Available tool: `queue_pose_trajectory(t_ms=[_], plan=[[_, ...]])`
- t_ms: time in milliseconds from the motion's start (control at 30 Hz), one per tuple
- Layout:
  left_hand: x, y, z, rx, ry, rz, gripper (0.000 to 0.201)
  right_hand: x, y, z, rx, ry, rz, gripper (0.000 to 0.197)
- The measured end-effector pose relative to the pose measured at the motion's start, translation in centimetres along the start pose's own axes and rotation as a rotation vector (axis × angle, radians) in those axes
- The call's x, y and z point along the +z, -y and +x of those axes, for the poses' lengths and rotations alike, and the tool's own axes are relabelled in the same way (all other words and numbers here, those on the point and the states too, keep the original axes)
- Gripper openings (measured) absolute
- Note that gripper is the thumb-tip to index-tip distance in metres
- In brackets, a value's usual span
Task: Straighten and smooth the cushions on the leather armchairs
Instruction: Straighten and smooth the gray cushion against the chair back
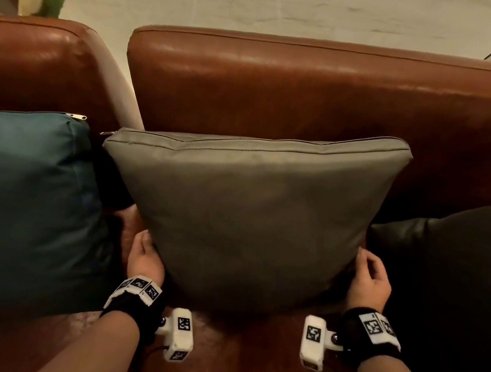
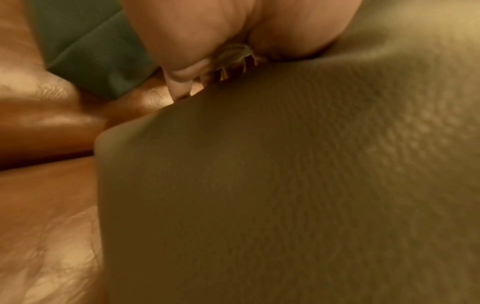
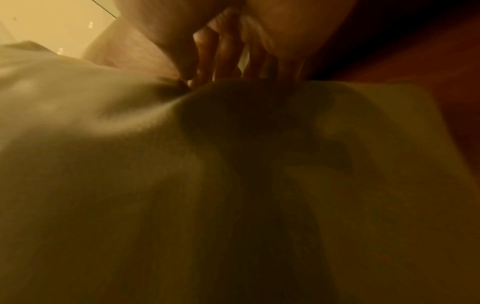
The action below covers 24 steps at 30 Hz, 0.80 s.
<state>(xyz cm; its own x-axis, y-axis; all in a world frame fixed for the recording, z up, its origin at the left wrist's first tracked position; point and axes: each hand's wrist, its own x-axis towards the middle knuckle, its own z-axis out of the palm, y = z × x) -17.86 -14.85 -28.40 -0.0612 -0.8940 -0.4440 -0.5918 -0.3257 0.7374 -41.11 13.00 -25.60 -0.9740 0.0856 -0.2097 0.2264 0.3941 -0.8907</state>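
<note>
A grey-green cushion (image 1: 250, 211) stands upright on the seat of a brown leather armchair (image 1: 310, 92), leaning against its backrest, zip edge on top. My left hand (image 1: 146, 254) grips its lower left side, thumb in front and fingers tucked behind. My right hand (image 1: 367, 276) grips the lower right side the same way. In the left wrist view the cushion (image 2: 298, 185) fills the frame with the left hand (image 2: 215, 47) wrapped round its edge. The right wrist view shows the right hand (image 3: 233, 51) pinching a fold of the cushion (image 3: 155, 164).
A teal cushion (image 1: 21, 206) stands on the neighbouring leather armchair (image 1: 32, 60) to the left, close to my left hand. A dark cushion or armrest (image 1: 448, 270) lies to the right. A pale wall (image 1: 289, 4) is behind the chairs.
</note>
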Motion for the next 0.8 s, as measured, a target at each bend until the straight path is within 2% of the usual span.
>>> queue_pose_trajectory(t_ms=[133,333,400,433,567,633,733,800], plan=[[-0.1,-0.6,-0.6,-0.019,-0.004,0.012,0.036,0.1,1.8,1.0,0.047,0.064,-0.055,0.017],[0.0,-0.9,-0.8,-0.027,-0.020,0.018,0.036,0.0,2.3,0.4,0.099,0.061,0.063,0.012],[0.0,-0.8,-0.8,-0.032,-0.028,0.009,0.036,0.1,2.2,0.6,0.145,0.082,0.074,0.005],[0.1,-0.7,-0.8,-0.036,-0.034,0.005,0.036,0.1,2.2,0.7,0.159,0.084,0.070,0.009],[0.5,-1.0,-1.1,-0.064,-0.141,-0.065,0.030,-0.2,2.3,1.7,0.188,-0.003,0.169,0.019],[0.8,-1.0,-1.1,-0.087,-0.195,-0.129,0.029,-0.3,2.1,1.6,0.135,-0.024,0.176,0.022],[0.7,-1.0,-1.5,-0.103,-0.218,-0.229,0.029,-0.1,1.2,0.8,0.077,0.056,0.031,0.015],[0.2,-0.3,-2.1,-0.161,-0.148,-0.195,0.035,-0.2,0.1,0.2,0.125,0.201,-0.052,0.033]])
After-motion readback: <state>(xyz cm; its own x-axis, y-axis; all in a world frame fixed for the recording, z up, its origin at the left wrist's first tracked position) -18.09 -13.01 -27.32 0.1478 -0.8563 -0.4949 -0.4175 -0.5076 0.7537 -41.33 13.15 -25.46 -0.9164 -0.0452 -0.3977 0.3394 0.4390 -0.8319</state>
